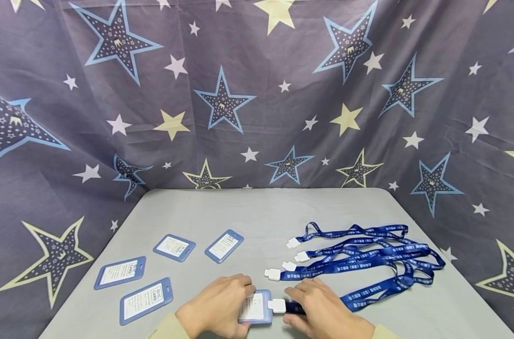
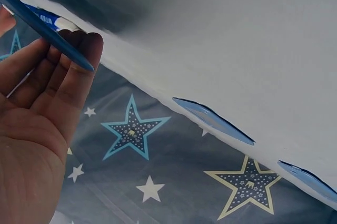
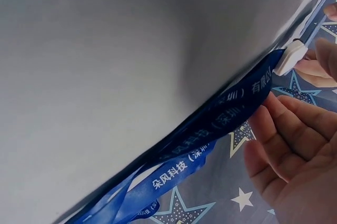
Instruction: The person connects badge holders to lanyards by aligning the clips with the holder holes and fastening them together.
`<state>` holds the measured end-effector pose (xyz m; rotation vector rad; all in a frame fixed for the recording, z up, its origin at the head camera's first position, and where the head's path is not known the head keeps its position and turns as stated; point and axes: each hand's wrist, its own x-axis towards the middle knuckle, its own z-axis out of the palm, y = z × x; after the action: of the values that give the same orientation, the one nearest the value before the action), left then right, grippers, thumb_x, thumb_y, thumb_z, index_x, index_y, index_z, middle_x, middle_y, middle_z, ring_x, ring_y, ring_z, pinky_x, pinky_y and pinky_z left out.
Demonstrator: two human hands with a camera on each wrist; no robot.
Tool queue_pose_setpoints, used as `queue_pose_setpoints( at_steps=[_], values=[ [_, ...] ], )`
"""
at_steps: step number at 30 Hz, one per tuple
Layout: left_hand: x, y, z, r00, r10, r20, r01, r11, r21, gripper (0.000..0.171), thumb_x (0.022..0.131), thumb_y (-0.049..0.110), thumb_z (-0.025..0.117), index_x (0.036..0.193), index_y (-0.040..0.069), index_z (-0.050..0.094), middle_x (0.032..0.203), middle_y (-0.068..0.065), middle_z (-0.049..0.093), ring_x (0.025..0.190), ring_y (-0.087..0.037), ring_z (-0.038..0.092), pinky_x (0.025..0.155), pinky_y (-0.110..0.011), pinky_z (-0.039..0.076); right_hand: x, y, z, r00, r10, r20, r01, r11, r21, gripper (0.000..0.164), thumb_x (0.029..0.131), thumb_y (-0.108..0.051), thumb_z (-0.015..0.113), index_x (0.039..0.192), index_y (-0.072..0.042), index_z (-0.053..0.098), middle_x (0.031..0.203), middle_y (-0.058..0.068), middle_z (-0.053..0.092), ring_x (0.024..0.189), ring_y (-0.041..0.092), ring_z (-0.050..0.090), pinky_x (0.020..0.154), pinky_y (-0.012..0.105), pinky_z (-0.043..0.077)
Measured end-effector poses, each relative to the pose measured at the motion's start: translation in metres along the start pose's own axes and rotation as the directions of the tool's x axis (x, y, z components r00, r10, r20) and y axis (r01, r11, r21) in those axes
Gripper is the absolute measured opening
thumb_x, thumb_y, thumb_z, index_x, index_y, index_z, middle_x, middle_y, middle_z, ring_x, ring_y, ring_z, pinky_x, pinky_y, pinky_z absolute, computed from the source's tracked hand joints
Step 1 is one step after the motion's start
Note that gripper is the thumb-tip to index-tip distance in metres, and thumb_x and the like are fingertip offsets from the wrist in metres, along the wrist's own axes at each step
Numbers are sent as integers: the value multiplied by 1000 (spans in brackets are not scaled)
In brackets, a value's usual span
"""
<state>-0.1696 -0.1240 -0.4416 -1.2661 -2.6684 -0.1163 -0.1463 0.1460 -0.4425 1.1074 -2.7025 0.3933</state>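
Observation:
My left hand (image 1: 223, 303) grips a blue badge holder (image 1: 263, 295) with a white card inside, its fingers and thumb on opposite edges. In the left wrist view this holder (image 2: 50, 31) shows edge-on between fingers and thumb. A white clip (image 1: 277, 306) meets the holder's right edge; whether they are joined I cannot tell. Just behind that clip, my right hand (image 1: 325, 308) holds the dark blue lanyard (image 1: 294, 308) between thumb and fingers. In the right wrist view the printed strap (image 3: 221, 110) runs past the fingertips, with the white clip (image 3: 291, 57) beyond.
Several other badge holders (image 1: 174, 247) lie spread on the left of the grey table (image 1: 257, 207). More blue lanyards (image 1: 367, 256) overlap on the right, white clips (image 1: 272, 274) pointing left. A star-patterned cloth (image 1: 248, 61) hangs behind and beside the table.

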Motion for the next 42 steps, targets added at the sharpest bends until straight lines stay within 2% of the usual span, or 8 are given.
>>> queue_pose_setpoints(
  at_steps=[7,13,18,26,34,42],
  values=[
    [-2,-2,2,1000,-14,22,15,1000,-10,54,56,49,74,97,14,66,87,11,53,74,-2,46,62,-21,46,0,1,-1,1000,10,8,-9,1000,-4,54,87,-54,59,119,-11,66,109,-3,66,104,15,58,95,47,45],
    [-6,-4,4,1000,-21,-1,21,1000,-8,52,54,49,74,93,15,66,82,13,49,70,-2,42,59,-21,43,0,2,0,1000,-6,-9,6,1000,-22,52,86,-54,60,117,-12,66,106,-5,66,100,11,58,93,43,46],
    [-9,-4,5,999,-33,-13,34,999,9,48,53,49,73,89,18,65,80,14,46,70,-3,41,62,-25,44,0,2,0,1000,-7,-16,6,999,-31,52,86,-54,60,116,-12,67,105,-5,66,99,10,58,91,41,47],
    [-10,-5,5,999,-15,-42,18,998,52,46,53,49,72,86,19,63,78,14,45,70,-5,41,61,-26,44,-1,3,0,1000,-7,-21,6,999,-31,53,86,-54,61,116,-11,67,104,-3,66,98,11,59,91,41,47],
    [-12,-5,2,999,-34,-35,36,998,56,57,55,50,71,99,16,64,84,12,48,74,-6,43,67,-30,47,-2,3,1,1000,-1,-26,0,999,-34,55,86,-54,60,118,-10,66,108,-2,67,101,13,59,93,43,46],
    [-11,-4,1,995,-13,-98,21,997,75,59,60,56,68,102,14,65,88,10,51,76,-7,44,66,-28,46,-2,4,0,999,5,-32,-6,999,-39,53,85,-52,62,118,-11,66,107,-2,66,101,13,59,96,46,44]
  ],
)
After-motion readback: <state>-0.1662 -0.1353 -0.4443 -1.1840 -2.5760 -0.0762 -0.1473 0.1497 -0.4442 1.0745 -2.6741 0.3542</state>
